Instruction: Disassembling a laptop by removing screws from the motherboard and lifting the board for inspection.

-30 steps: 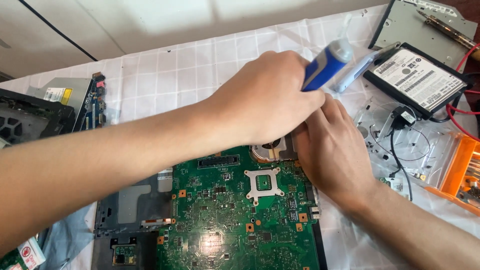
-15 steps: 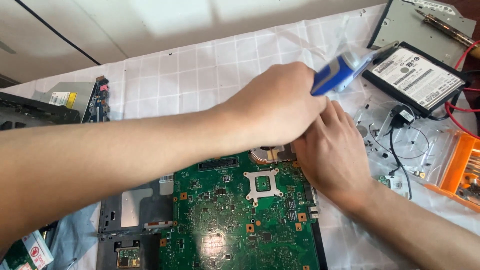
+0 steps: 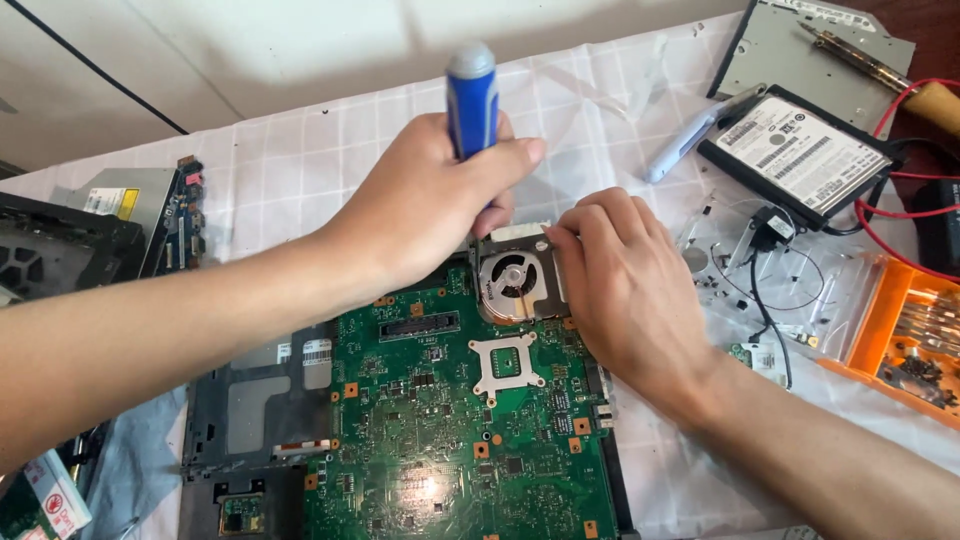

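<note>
A green laptop motherboard [image 3: 450,430] lies on a white checked cloth. At its top edge sits a small cooling fan [image 3: 512,278] in a metal housing. My left hand [image 3: 420,205] is closed around a blue-handled screwdriver [image 3: 472,95], held upright just left of the fan; its tip is hidden behind my fingers. My right hand [image 3: 625,285] rests on the fan housing's right side, fingertips pinching its top right corner.
A hard drive [image 3: 805,155] and a grey optical drive [image 3: 825,45] lie at the back right, with a white pen-shaped tool [image 3: 690,135] beside them. An orange parts tray [image 3: 905,335] sits right. Red wires [image 3: 900,235], small loose parts, and dark laptop pieces [image 3: 60,245] at the left.
The screwdriver has swung from pointing right to standing upright, and my left hand has shifted left, uncovering the fan. My right hand now grips the fan housing's corner.
</note>
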